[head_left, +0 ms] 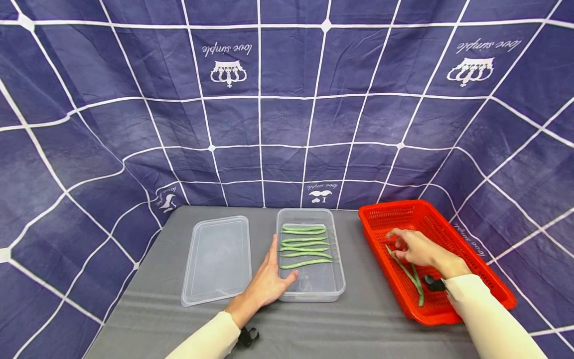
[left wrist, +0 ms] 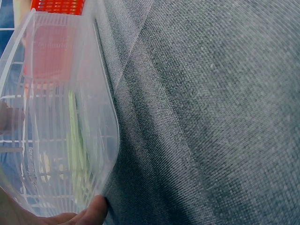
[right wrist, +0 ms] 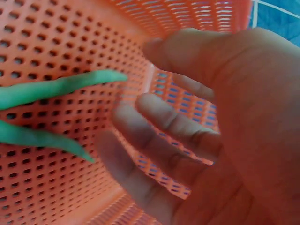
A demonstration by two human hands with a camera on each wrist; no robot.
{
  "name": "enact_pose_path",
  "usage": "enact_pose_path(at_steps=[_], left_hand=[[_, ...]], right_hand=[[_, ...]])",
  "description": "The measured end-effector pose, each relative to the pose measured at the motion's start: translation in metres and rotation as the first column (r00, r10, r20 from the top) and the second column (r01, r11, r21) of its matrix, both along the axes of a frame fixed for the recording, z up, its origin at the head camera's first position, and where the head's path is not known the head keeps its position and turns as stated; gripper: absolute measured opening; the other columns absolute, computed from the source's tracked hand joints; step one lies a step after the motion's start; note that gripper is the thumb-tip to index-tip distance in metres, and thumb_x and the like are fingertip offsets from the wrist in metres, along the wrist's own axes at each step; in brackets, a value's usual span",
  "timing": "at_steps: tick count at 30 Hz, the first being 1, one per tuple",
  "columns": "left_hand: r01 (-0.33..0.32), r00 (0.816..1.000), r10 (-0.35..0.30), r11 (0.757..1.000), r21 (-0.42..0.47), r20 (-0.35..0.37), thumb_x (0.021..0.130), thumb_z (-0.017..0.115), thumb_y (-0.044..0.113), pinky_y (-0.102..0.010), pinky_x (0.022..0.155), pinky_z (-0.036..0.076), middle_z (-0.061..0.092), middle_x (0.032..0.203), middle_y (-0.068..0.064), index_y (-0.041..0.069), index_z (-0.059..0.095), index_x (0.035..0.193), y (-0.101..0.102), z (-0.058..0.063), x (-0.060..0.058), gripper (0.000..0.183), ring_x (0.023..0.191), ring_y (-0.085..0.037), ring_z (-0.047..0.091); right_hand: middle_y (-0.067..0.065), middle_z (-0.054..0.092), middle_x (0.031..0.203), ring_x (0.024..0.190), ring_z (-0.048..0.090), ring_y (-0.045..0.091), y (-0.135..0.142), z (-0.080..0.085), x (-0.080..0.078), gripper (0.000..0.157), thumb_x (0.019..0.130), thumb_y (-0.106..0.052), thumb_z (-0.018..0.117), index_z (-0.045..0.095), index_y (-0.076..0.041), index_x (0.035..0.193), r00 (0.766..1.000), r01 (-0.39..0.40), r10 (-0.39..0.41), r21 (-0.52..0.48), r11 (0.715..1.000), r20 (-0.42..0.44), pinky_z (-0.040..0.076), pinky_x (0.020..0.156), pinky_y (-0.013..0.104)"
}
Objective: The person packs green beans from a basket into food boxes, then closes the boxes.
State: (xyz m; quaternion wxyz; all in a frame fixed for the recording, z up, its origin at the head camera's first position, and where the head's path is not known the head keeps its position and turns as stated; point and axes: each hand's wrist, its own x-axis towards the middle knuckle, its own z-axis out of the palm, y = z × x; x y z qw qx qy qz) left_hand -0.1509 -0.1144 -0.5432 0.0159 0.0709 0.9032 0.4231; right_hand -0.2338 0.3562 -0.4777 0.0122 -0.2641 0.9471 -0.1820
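Observation:
A clear plastic container point(head_left: 309, 285) stands in the middle, with several green beans point(head_left: 307, 253) lying crosswise in it. My left hand point(head_left: 267, 280) holds its near left side, thumb over the rim and fingers along the outer wall; in the left wrist view, fingertips point(left wrist: 97, 210) touch that wall. Over a red plastic basket point(head_left: 477, 269) at the right hovers my right hand point(head_left: 419, 248), fingers loosely bent with nothing between them. Beneath it, two green beans point(head_left: 409, 274) lie on the basket floor. The right wrist view shows a bean point(right wrist: 61, 88) apart from the fingers.
A clear flat lid point(head_left: 217, 262) lies on the grey cloth-covered table point(head_left: 148, 304), left of the container. Blue cloth point(head_left: 287, 119) with white grid lines hangs behind and along both sides.

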Motion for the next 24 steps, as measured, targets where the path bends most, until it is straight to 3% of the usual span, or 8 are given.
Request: enact_pose_path(at_steps=[7, 17, 24], left_hand=[[-0.003, 1.0, 0.003, 1.0, -0.004, 0.006, 0.1, 0.086, 0.049, -0.069, 0.134, 0.045, 0.034, 0.188, -0.029, 0.019, -0.002, 0.19, 0.0, 0.0, 0.0, 0.129, 0.169, -0.053, 0.046], [-0.003, 1.0, 0.003, 1.0, -0.005, -0.002, 0.1, 0.087, 0.047, -0.069, 0.134, 0.045, 0.035, 0.188, -0.029, 0.019, -0.002, 0.19, 0.001, 0.0, 0.0, 0.129, 0.169, -0.053, 0.047], [0.003, 1.0, -0.003, 1.0, -0.004, -0.003, 0.1, 0.086, 0.048, -0.069, 0.135, 0.044, 0.034, 0.188, -0.03, 0.017, -0.001, 0.19, 0.0, 0.001, -0.001, 0.129, 0.17, -0.052, 0.045]], right_hand=[[-0.001, 0.069, 0.086, 0.075, 0.057, 0.001, 0.009, -0.01, 0.004, 0.053, 0.083, -0.002, 0.099, 0.073, -0.003, 0.13, 0.986, 0.009, -0.008, -0.006, 1.0, 0.168, 0.05, 0.07, 0.024], [-0.007, 0.065, 0.079, 0.068, 0.055, 0.002, 0.009, -0.015, 0.005, 0.061, 0.079, 0.003, 0.096, 0.068, -0.003, 0.132, 0.971, 0.001, 0.003, -0.019, 1.0, 0.238, 0.051, 0.062, 0.023], [0.003, 0.065, 0.083, 0.062, 0.06, 0.012, 0.007, -0.016, 0.006, 0.068, 0.073, 0.023, 0.075, 0.064, -0.004, 0.135, 0.936, 0.069, -0.049, -0.046, 0.997, 0.348, 0.055, 0.053, 0.023]])
